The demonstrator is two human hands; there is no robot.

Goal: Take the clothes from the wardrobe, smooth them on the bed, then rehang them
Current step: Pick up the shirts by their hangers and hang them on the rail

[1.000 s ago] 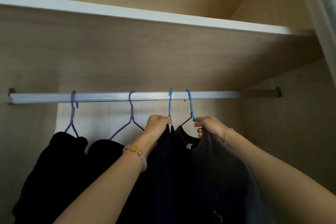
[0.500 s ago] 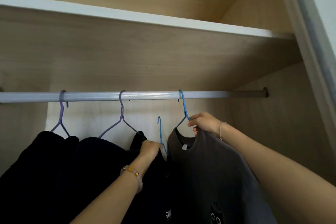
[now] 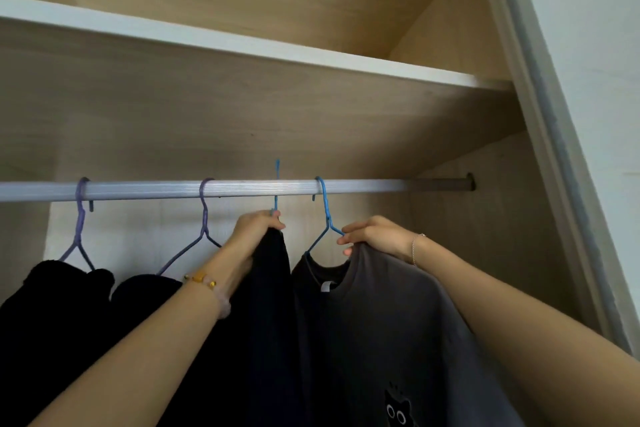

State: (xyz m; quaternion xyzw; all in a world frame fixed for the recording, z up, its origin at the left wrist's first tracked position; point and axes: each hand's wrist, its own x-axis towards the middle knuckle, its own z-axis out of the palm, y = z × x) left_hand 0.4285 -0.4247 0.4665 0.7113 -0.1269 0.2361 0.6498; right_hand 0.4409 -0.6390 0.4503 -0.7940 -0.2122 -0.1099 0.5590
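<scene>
Left hand (image 3: 258, 230): raised just under the rail (image 3: 363, 185), fingers curled tight round the neck of a blue hanger (image 3: 276, 184), with the top of the dark garment (image 3: 272, 291) bunched in the same grip.
Held hanger: seen edge-on, its hook crosses the rail and its tip stands above it; I cannot tell whether it is over the rail or only in front of it.
Dark garment: hangs straight down from the left hand, touching the grey T-shirt (image 3: 381, 329) on its right.
Right hand (image 3: 375, 236): fingers and thumb pinch the T-shirt's shoulder together with the arm of a second blue hanger (image 3: 325, 215).
Second blue hanger: hooked over the rail, carrying the grey T-shirt.
Grey T-shirt: on its hanger at the right end of the row, with a white neck label and a small cat print (image 3: 398, 409) low on the front.
Other clothes: two black garments (image 3: 59, 302) on purple hangers (image 3: 204, 215) hooked on the rail further left.
Wrists: a beaded bracelet (image 3: 207, 282) on the left, a thin chain (image 3: 417, 246) on the right.
Above: a white-edged shelf (image 3: 242, 45) spans the wardrobe.
</scene>
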